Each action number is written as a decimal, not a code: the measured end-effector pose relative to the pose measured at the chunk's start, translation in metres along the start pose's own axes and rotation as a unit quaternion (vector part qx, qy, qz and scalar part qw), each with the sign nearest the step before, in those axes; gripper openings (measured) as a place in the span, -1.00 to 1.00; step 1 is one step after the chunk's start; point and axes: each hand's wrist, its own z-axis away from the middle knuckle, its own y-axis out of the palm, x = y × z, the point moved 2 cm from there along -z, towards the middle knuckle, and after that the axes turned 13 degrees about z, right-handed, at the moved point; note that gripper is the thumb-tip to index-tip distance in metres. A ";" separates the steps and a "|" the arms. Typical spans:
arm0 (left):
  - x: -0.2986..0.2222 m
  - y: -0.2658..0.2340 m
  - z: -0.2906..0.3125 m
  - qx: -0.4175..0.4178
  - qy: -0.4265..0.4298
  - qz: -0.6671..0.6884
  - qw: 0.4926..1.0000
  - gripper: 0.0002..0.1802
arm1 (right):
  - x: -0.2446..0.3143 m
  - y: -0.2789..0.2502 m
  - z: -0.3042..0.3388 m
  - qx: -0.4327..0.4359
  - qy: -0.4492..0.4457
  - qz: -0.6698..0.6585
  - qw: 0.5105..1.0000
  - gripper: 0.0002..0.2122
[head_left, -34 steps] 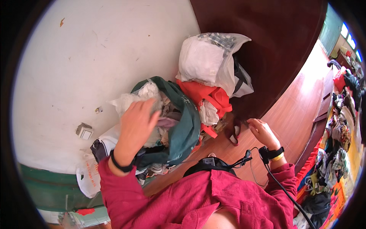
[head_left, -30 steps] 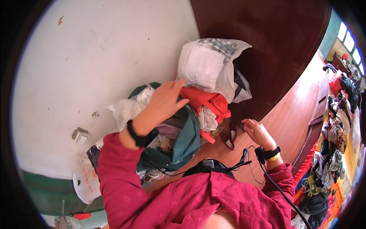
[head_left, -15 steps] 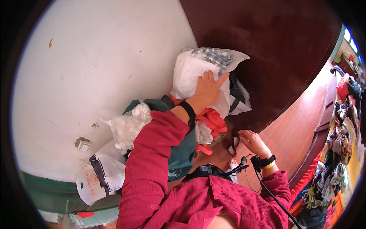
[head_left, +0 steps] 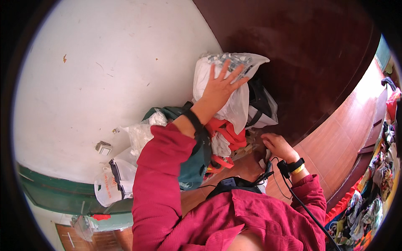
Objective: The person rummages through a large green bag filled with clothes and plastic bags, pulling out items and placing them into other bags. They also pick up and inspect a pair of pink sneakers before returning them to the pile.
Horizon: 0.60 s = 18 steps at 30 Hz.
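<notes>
My left hand (head_left: 218, 87) is open with spread fingers, over the front of a full white plastic bag (head_left: 236, 109). Blue-and-white checked cloth (head_left: 234, 58) shows through the top of that bag. I cannot tell whether the palm presses on it. My right hand (head_left: 279, 147) hangs lower right, loosely curled with thumb and fingers apart, and nothing shows in it. Below the white bag lie a red bag (head_left: 236, 136) and a crumpled white plastic bag (head_left: 220, 145). A dark green bag (head_left: 196, 163) is partly behind my left arm.
A black-and-white bag (head_left: 264, 104) leans by the dark red panel (head_left: 301, 54). Clear plastic (head_left: 140, 134) and a white carrier bag (head_left: 106, 190) sit along the white wall (head_left: 109, 75). Black cables (head_left: 299, 213) run by my right arm. Clothes (head_left: 364, 209) are heaped at right.
My left hand has shifted slightly left and spread its fingers. The white bag sags differently, its lower edge farther down. My right fingers have curled a little. The whole view has turned slightly.
</notes>
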 end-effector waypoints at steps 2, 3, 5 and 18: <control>-0.008 0.009 -0.015 0.034 0.096 -0.012 0.995 -0.31 | -0.002 0.000 0.002 0.009 0.003 -0.002 1.000 -0.78; -0.012 0.014 -0.018 0.077 0.141 -0.019 0.987 -0.29 | -0.003 0.000 0.003 0.012 0.002 -0.005 1.000 -0.78; -0.018 0.021 -0.024 0.082 0.198 -0.032 0.976 -0.31 | -0.010 0.001 0.008 0.054 0.056 -0.022 0.997 -0.78; 0.057 -0.021 0.055 0.219 -0.095 -0.132 0.962 -0.84 | -0.031 -0.002 0.002 0.015 0.025 -0.014 0.999 -0.79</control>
